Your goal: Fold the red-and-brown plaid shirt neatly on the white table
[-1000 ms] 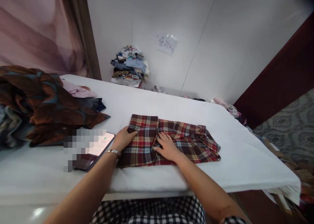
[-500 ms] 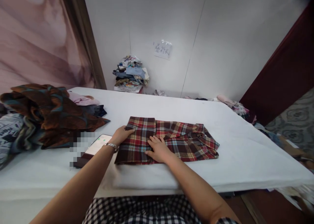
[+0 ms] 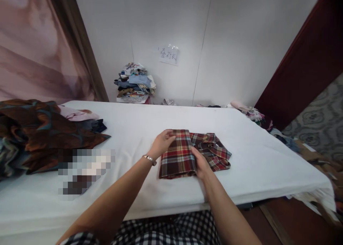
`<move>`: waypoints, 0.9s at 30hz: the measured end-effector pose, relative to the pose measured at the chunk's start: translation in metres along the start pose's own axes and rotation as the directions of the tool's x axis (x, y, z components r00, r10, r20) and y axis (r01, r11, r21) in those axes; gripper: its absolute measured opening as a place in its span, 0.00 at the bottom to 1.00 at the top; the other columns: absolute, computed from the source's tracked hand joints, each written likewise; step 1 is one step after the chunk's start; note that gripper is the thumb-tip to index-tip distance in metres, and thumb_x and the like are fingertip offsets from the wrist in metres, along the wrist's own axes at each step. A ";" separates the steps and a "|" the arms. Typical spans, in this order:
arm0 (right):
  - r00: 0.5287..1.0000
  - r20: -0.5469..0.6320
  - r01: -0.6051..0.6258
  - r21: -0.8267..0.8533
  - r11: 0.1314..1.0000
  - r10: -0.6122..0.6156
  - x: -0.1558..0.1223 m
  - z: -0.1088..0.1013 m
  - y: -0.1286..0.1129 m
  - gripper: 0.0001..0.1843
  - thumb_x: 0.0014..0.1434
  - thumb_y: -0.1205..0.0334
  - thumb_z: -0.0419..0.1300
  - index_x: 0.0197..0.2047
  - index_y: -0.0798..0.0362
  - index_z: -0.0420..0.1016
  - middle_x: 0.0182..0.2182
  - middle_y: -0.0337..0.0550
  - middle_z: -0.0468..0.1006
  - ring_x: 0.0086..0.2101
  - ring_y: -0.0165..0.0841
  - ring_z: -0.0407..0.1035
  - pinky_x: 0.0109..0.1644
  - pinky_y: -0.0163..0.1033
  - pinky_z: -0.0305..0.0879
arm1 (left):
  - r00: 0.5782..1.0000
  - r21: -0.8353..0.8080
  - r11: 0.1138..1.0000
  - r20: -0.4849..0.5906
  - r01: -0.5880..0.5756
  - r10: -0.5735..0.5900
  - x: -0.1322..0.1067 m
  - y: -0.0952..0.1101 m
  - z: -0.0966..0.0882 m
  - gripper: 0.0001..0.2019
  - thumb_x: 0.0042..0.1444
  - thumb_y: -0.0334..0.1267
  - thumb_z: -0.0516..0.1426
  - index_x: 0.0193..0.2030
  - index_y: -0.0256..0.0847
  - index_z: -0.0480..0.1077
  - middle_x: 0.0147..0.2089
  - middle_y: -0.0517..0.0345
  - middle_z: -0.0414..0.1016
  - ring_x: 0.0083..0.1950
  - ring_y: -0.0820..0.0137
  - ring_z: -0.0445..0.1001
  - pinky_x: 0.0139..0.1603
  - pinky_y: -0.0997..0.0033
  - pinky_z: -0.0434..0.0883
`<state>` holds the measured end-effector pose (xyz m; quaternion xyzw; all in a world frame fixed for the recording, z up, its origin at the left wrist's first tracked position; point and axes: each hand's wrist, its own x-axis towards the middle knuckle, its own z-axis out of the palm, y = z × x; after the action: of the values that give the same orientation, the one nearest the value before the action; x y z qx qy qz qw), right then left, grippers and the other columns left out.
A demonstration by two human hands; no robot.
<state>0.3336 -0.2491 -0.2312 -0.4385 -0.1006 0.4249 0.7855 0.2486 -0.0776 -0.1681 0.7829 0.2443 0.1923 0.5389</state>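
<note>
A brown, red and cream plaid shirt [image 3: 180,157] lies on the white-covered table, its lower part folded into a neat rectangle. The collar end [image 3: 214,148] shows on the right, with loose, uneven edges. My left hand [image 3: 162,143], wearing a metal bracelet, is over the upper left edge of the folded part, fingers stretched out and thumb apart. Along the right edge of the folded part rests my right hand [image 3: 203,164], turned on its side with fingers extended; some of its fingers are hidden.
A heap of brown patterned cloth [image 3: 45,130] lies on the table's left, near a blurred-out object [image 3: 85,173]. Behind the white table [image 3: 257,166] a tall clothes pile [image 3: 136,82] stands against the wall. More clothes [image 3: 249,112] lie beyond the back right corner.
The left part of the shirt has been folded over to the right, making it shorter. Both hands have moved right with it. The view has shifted slightly to the right.
</note>
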 end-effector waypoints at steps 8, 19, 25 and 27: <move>0.984 -0.132 0.099 -0.171 0.980 -0.122 0.007 -0.011 -0.001 0.46 0.47 0.66 0.65 0.68 0.45 0.54 0.47 0.40 0.80 0.45 0.40 0.75 0.50 0.47 0.72 | 0.980 0.085 0.982 -0.121 0.170 -0.160 -0.007 -0.071 -0.001 0.25 0.59 0.49 0.55 0.59 0.38 0.65 0.56 0.44 0.75 0.53 0.61 0.76 0.53 0.64 0.72; 0.939 -0.151 0.172 -0.573 0.801 -0.310 0.013 -0.040 -0.004 0.38 0.53 0.61 0.57 0.67 0.49 0.59 0.52 0.45 0.77 0.49 0.40 0.73 0.52 0.48 0.71 | 0.962 -0.056 0.961 -0.023 0.269 -0.271 0.001 -0.060 0.008 0.29 0.57 0.49 0.58 0.61 0.36 0.61 0.61 0.42 0.71 0.55 0.63 0.75 0.51 0.68 0.74; 0.913 -0.160 0.113 -0.784 0.610 -0.375 0.012 -0.052 -0.006 0.31 0.52 0.65 0.55 0.61 0.51 0.68 0.56 0.45 0.74 0.56 0.39 0.67 0.63 0.49 0.61 | 0.967 0.082 0.964 -0.038 0.253 -0.251 0.003 -0.060 0.013 0.34 0.54 0.52 0.59 0.63 0.37 0.59 0.59 0.40 0.72 0.54 0.59 0.76 0.51 0.64 0.73; 0.904 -0.134 0.135 -0.813 0.567 -0.407 0.010 -0.054 -0.006 0.30 0.54 0.65 0.55 0.61 0.52 0.68 0.57 0.46 0.73 0.56 0.39 0.67 0.64 0.48 0.59 | 0.969 0.152 0.957 -0.051 0.246 -0.241 0.003 -0.059 0.015 0.35 0.53 0.53 0.60 0.64 0.38 0.58 0.57 0.41 0.74 0.53 0.58 0.76 0.51 0.62 0.73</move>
<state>0.3717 -0.2759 -0.2610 -0.7769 -0.2205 0.1362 0.5739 0.2492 -0.0687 -0.2287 0.7839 0.3617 0.1173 0.4908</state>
